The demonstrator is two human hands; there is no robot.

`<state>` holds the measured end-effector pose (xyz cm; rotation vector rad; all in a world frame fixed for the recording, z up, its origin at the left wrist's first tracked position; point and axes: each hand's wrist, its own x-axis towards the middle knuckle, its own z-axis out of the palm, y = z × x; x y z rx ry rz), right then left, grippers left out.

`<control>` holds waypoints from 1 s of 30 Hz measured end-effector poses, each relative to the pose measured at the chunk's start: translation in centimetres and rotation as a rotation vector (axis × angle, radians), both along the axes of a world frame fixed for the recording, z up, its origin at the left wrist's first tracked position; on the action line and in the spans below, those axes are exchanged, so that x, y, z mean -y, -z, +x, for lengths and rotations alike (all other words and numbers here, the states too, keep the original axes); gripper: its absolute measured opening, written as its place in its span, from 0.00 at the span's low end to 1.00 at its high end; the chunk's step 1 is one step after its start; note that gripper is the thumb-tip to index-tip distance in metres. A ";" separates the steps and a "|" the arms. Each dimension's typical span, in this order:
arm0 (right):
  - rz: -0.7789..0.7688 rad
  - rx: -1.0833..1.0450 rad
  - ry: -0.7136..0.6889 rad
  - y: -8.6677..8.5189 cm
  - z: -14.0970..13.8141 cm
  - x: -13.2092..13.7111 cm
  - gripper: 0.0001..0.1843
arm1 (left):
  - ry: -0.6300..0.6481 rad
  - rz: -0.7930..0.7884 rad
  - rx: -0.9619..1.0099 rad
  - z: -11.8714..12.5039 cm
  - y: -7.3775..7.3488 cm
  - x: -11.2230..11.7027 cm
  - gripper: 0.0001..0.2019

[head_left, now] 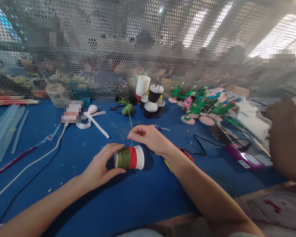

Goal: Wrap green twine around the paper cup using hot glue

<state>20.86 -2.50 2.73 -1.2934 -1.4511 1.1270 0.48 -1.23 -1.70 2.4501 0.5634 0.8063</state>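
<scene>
A paper cup (137,158) lies on its side, white at the rim with a red band. Green yarn (123,158) is wound around its base end. My left hand (102,164) grips that wound end, thumb below and fingers above. My right hand (148,136) pinches the yarn strand just above the cup. From the cup the strand runs up past my right fingertips to a green yarn ball (127,109) on the blue table (128,204).
Black cups with handles (150,109) and a stack of white cups (142,85) stand behind. Glue sticks (7,131) and a white cable (37,161) lie left. Green craft plants (199,107), a purple device (244,156) and another person's arm (286,141) are right.
</scene>
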 end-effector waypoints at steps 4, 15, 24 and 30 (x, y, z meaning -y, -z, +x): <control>0.000 -0.005 0.030 0.1 0.1 -0.1 0.09 | -0.001 -0.064 0.011 0.1 -0.3 0.0 0.22; -0.012 0.044 0.007 1.4 -0.6 -0.3 0.11 | 0.040 -0.006 0.030 -0.1 0.2 0.5 0.22; -0.051 0.069 0.012 2.7 -0.7 -0.1 0.13 | 0.060 0.104 0.033 -0.2 0.8 0.2 0.21; -0.089 0.056 0.033 3.3 -0.8 0.4 0.14 | 0.101 0.161 0.042 0.1 1.0 0.0 0.19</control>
